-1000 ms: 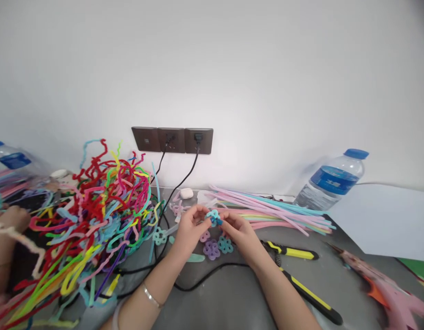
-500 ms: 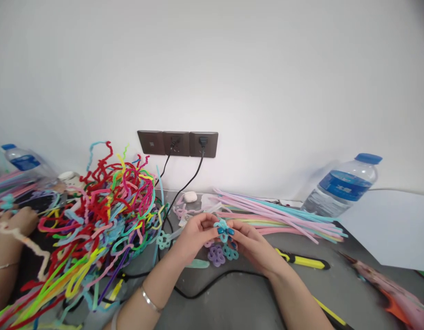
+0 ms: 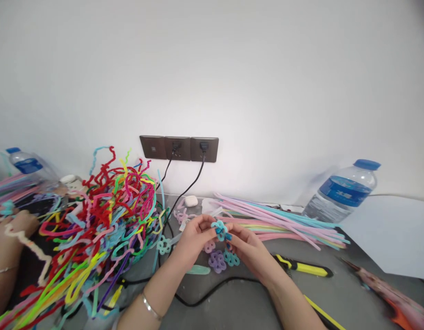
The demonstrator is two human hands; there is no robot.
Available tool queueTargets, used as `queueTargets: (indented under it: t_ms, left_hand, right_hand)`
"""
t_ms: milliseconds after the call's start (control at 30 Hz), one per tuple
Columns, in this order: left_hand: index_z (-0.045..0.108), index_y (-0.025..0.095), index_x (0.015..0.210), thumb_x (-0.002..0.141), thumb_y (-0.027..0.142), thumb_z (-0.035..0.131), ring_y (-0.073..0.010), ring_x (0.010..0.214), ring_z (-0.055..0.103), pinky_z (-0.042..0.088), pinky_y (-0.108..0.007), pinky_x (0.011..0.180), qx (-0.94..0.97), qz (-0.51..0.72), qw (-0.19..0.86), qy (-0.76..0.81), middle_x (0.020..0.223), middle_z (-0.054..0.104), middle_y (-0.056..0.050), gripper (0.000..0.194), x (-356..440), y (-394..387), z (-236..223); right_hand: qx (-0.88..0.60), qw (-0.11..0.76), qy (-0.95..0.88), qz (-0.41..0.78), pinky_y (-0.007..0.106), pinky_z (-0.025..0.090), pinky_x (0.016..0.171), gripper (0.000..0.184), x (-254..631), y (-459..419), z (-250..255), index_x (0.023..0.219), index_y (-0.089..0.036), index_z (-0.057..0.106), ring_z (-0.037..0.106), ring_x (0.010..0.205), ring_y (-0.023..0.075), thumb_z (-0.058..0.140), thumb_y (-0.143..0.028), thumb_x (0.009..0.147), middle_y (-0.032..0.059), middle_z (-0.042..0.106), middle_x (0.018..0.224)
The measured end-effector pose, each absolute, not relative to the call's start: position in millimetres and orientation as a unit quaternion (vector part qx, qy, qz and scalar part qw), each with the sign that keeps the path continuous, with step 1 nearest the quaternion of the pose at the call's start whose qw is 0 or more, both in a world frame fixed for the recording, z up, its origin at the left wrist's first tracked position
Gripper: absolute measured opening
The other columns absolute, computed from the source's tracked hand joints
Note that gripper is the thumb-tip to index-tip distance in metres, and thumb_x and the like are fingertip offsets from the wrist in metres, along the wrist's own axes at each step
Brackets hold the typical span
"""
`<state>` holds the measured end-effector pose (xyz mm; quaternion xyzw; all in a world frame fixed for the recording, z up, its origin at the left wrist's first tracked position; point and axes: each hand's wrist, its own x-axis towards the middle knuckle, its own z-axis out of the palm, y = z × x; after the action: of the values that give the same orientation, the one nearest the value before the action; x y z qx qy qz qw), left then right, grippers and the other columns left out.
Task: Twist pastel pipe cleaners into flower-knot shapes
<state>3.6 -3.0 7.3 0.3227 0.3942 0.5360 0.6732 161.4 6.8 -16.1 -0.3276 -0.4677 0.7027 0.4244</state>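
Note:
A light-blue pipe-cleaner flower [image 3: 219, 225] made of small loops is up between my two hands above the table. My left hand [image 3: 195, 239] pinches it between thumb and fingers from the left. My right hand [image 3: 249, 246] closes on its lower right edge with thumb and fingertips, partly hiding what they grip. Just below lie a purple loop flower [image 3: 217, 261], a teal one [image 3: 231, 258] and a pink one [image 3: 209, 246], partly covered by my fingers. A pale green leaf-shaped piece [image 3: 198, 270] rests near my left wrist.
A tangled heap of pipe cleaners [image 3: 108, 220] fills the left; another person's hand [image 3: 21, 227] is beyond it. Straight pipe cleaners [image 3: 267, 215], a water bottle [image 3: 346, 190], a yellow utility knife [image 3: 310, 268], pliers [image 3: 380, 284] and white paper [image 3: 391, 233] lie rightward. A black cable [image 3: 212, 289] crosses the table.
The camera view has tilted up slightly. My right thumb has slid from the flower's middle down to its lower right edge, while my left thumb stays on it.

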Motion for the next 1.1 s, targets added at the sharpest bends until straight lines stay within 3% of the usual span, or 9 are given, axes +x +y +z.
queueTargets:
  t_ms: [133,367,667,933,1100]
  left_hand:
    - [0.064,0.014,0.077,0.049,0.031,0.094,-0.0092,0.063,0.062,0.05,-0.02,0.061,0.285,0.557,0.679,0.385,0.068,0.067,0.002,0.044,9,-3,7]
    - [0.066,0.013,0.077,0.048,0.031,0.094,-0.0071,0.053,0.058,0.044,-0.016,0.05,0.299,0.524,0.694,0.393,0.063,0.065,0.002,0.044,5,-5,8]
    - [0.067,0.012,0.081,0.051,0.026,0.094,-0.0099,0.062,0.064,0.052,-0.019,0.058,0.286,0.487,0.737,0.372,0.071,0.07,-0.002,0.042,3,-7,10]
    - [0.063,0.014,0.076,0.048,0.029,0.094,-0.0093,0.062,0.063,0.052,-0.019,0.061,0.291,0.565,0.67,0.384,0.069,0.069,0.002,0.044,8,-1,5]
    - [0.063,0.015,0.079,0.054,0.028,0.091,-0.0104,0.063,0.063,0.052,-0.019,0.06,0.336,0.567,0.641,0.394,0.072,0.069,0.001,0.04,8,0,1]
  right_hand:
    - [-0.349,0.473,-0.497,0.639,0.024,0.035,0.06,0.033,155,8,-21,0.077,-0.019,0.064,0.045,0.068,0.0136,0.08,-0.048,0.072,0.0006,0.057,0.078]
    - [-0.333,0.428,-0.511,0.667,0.026,0.035,0.062,0.033,162,7,-19,0.078,-0.018,0.063,0.047,0.069,0.0147,0.074,-0.049,0.078,0.0015,0.057,0.077]
    - [-0.282,0.397,-0.491,0.723,0.025,0.035,0.061,0.028,171,6,-14,0.078,-0.019,0.062,0.046,0.065,0.0131,0.075,-0.044,0.078,-0.0005,0.054,0.074]
    - [-0.334,0.448,-0.445,0.7,0.024,0.036,0.059,0.035,159,6,-14,0.079,-0.019,0.063,0.05,0.064,0.0121,0.08,-0.048,0.071,-0.0001,0.058,0.079]
    - [-0.331,0.464,-0.428,0.701,0.024,0.039,0.06,0.037,157,6,-12,0.076,-0.019,0.062,0.047,0.063,0.0123,0.078,-0.051,0.071,0.0003,0.056,0.075]
